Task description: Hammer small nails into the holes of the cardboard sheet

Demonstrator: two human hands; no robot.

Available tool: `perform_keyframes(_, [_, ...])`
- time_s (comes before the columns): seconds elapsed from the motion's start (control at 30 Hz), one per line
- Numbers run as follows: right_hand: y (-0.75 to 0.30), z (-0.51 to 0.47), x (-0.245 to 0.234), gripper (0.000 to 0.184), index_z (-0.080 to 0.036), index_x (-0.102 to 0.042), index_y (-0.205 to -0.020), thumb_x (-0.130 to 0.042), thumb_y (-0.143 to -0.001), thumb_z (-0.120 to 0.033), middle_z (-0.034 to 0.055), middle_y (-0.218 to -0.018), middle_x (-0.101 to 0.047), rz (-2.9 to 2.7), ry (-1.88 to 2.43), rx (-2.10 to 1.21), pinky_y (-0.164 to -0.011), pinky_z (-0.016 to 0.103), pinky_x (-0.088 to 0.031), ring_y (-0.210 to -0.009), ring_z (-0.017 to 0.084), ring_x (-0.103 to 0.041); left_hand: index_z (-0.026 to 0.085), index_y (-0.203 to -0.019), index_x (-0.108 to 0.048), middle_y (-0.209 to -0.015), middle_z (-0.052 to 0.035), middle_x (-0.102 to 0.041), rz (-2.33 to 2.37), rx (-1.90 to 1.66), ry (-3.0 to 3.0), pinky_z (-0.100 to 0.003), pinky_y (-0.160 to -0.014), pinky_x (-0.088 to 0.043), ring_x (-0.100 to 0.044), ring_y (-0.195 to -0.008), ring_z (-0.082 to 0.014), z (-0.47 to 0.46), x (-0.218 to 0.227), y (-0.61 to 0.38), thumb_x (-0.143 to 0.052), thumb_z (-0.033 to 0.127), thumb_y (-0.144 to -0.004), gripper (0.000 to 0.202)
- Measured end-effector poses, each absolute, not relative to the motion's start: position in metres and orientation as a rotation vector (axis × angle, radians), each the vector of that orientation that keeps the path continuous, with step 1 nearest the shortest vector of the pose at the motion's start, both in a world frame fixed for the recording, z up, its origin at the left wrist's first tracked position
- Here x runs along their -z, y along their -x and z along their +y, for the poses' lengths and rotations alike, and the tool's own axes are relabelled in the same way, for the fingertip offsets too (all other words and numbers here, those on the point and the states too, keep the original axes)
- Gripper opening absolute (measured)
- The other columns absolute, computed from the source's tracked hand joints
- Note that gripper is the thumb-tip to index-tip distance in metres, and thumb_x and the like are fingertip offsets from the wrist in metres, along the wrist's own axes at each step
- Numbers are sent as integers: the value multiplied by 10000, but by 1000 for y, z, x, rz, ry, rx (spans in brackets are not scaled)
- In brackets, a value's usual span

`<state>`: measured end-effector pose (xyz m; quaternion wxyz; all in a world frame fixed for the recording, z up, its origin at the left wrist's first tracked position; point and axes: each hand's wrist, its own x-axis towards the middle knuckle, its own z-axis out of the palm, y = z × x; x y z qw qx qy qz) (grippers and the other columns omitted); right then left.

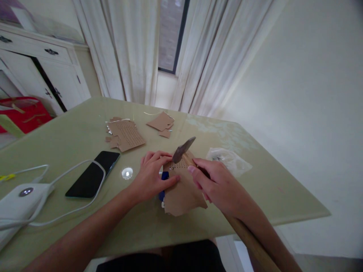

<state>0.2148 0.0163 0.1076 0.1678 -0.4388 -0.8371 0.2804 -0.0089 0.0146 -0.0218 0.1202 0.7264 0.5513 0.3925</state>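
My right hand (211, 179) is closed round the wooden handle of a hammer (183, 150). Its dark metal head sits just above the far part of a piece of brown cardboard (185, 190). Rows of small dark dots run across that part of the cardboard. My left hand (154, 172) lies on the cardboard's left side with thumb and fingers spread, the fingertips close beside the hammer head. Something dark blue (162, 187) shows from under the cardboard's left edge; most of it is hidden.
Dotted cardboard pieces (127, 134) and plain scraps (161, 122) lie farther back on the table (272, 181). To the left are a black phone (92, 175), a white cable, a white power strip (21, 198) and a small round shiny object (127, 173). A clear plastic bag (231, 160) lies right.
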Motion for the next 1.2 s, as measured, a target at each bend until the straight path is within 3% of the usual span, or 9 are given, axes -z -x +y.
perform_keyframes(0.23, [-209, 18, -95, 363, -223, -553, -723, -557, -1085, -243, -37, -569, -566, -2392, 1254, -886, -571, 277, -349, -513, 132, -528, 262, -1187, -766, -1356, -76, -708, 1607, -1128, -2123, -521, -1043, -379, -552, -1211, -350, 14, 21, 9, -832, 508, -893, 389])
perform_keyframes(0.47, [-214, 19, -90, 374, -217, -547, -728, -539, -1091, -305, -41, -556, -572, -2331, 1276, -1009, -504, 250, -376, -445, 110, -526, 275, -1261, -739, -1367, -84, -690, 1602, -1120, -2114, -546, -1078, -387, -559, -1219, -351, 13, 20, 10, -829, 507, -899, 439])
perform_keyframes(0.63, [-224, 46, -76, 409, -197, -596, -759, -574, -1085, -442, -55, -575, -552, -2003, 1157, -1352, -395, 213, -358, -390, 81, -476, 286, -1444, -625, -1504, -116, -583, 1461, -1201, -2027, -571, -1178, -391, -520, -1388, -359, 16, 20, 15, -826, 485, -900, 613])
perform_keyframes(0.7, [-227, 68, -66, 350, -172, -692, -892, -670, -1020, -497, -53, -624, -574, -1736, 1035, -1450, -361, 208, -350, -394, 77, -462, 267, -1501, -564, -1561, -150, -515, 1509, -1320, -1845, -531, -1113, -475, -533, -1387, -352, 20, 26, 16, -802, 516, -906, 687])
perform_keyframes(0.77, [-230, 92, -54, 364, -152, -744, -1044, -757, -940, -501, -71, -614, -552, -1469, 920, -1522, -339, 194, -324, -377, 65, -417, 246, -1490, -535, -1540, -175, -525, 1597, -1443, -1548, -466, -957, -556, -609, -1269, -322, 25, 34, 16, -739, 521, -939, 649])
perform_keyframes(0.83, [-231, 114, -39, 399, -144, -759, -1076, -818, -874, -483, -86, -592, -525, -1288, 844, -1627, -323, 175, -291, -362, 50, -369, 235, -1386, -561, -1438, -165, -620, 1586, -1514, -1253, -420, -864, -578, -675, -1144, -285, 28, 41, 14, -676, 486, -966, 503])
perform_keyframes(0.9, [-232, 129, -20, 377, -143, -766, -1071, -834, -858, -446, -90, -590, -516, -1153, 804, -1676, -320, 158, -283, -362, 40, -350, 228, -1249, -602, -1289, -135, -719, 1463, -1481, -1053, -408, -864, -596, -719, -1098, -275, 28, 44, 9, -632, 482, -982, 370])
perform_keyframes(0.97, [-232, 136, -2, 351, -142, -767, -1081, -819, -873, -420, -90, -591, -510, -1057, 803, -1708, -318, 155, -293, -362, 42, -349, 223, -1167, -639, -1169, -113, -774, 1317, -1369, -919, -413, -860, -616, -755, -1072, -290, 24, 42, 1, -619, 539, -987, 364])
perform_keyframes(1.2, [-230, 135, 30, 264, -136, -740, -1112, -765, -942, -337, -95, -596, -461, -804, 844, -1902, -330, 144, -330, -360, 47, -333, 216, -1179, -723, -1048, -126, -825, 1190, -1152, -707, -387, -688, -633, -794, -915, -328, 2, 31, -17, -883, 578, -778, 563])
